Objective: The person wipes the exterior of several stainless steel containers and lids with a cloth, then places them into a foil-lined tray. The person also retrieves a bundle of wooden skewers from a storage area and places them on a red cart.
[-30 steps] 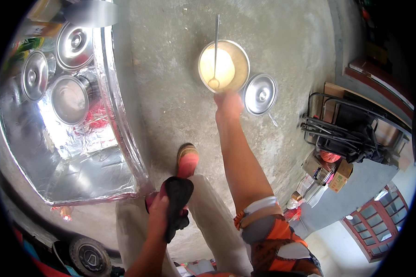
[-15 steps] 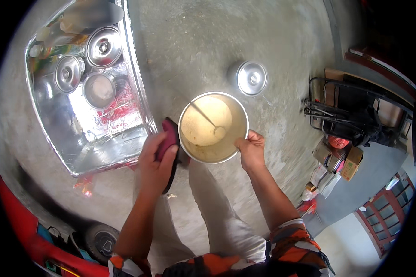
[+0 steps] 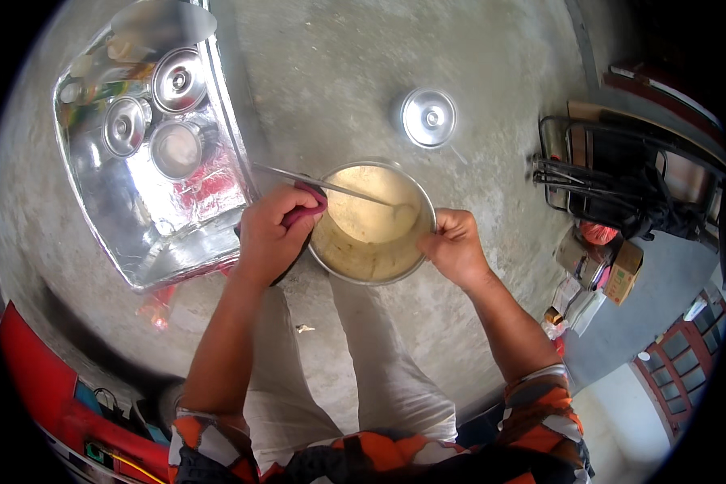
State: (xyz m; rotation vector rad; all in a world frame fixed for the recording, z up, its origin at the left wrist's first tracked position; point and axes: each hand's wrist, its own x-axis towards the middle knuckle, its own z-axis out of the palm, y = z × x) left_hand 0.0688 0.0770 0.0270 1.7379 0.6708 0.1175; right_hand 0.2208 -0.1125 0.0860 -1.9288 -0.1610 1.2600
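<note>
A large metal pot [image 3: 363,262] with pale yellow liquid inside is held over the floor in front of my legs. A long-handled ladle [image 3: 343,190] leans in it, its bowl dipped in the liquid and its handle sticking out past the left rim. My left hand [image 3: 274,234] is closed on a maroon cloth pad [image 3: 308,206], pressed against the pot's left rim below the ladle handle. My right hand [image 3: 458,248] grips the pot's right rim, thumb toward the inside.
To the left lies a foil-lined box [image 3: 149,258] with several metal pots, two lidded. A lidded metal pot [image 3: 429,118] stands on the floor ahead. Folded black metal frames [image 3: 581,185] and cardboard boxes [image 3: 623,270] are at the right, a red vehicle [image 3: 36,367] at lower left.
My left hand has raised the pad from beside the pot onto its left rim. The ladle has swung to a flatter slant, its bowl shifting right. My right hand stays at the rim.
</note>
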